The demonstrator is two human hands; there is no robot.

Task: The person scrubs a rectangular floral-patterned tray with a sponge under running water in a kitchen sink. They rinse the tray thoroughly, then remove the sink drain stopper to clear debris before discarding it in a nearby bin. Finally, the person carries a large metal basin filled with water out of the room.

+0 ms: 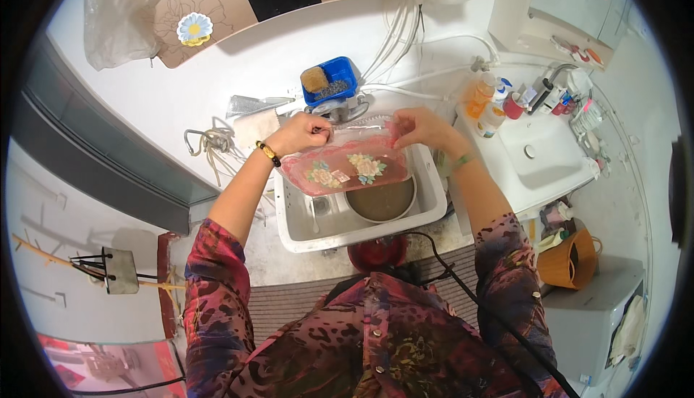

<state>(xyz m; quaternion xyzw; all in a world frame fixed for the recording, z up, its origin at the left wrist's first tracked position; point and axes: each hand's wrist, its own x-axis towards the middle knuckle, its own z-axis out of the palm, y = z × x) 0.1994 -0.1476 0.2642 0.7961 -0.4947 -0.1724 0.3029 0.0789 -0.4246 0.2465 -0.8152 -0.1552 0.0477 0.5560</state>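
Observation:
My left hand (308, 131) is closed on the far left edge of a pink, translucent floral tray (347, 166) with a lace-patterned border. My right hand (423, 131) pinches the same piece near its far right corner. It hangs tilted over a white sink (290, 242), its near edge lowest. Partly covered by it, a round pot (380, 203) of murky brown water stands in the sink's right half. A pale spoon (315, 216) lies to the left of the pot, near the drain (321, 205). The tap behind the tray is partly hidden.
A blue basket (347, 67) with a sponge and steel wool sits behind the tap. At right, bottles (490, 119) and a red cup (513, 106) stand beside a white washbasin (564, 181). A black cable (488, 311) crosses before my body. A red basin (374, 254) is below the sink's front.

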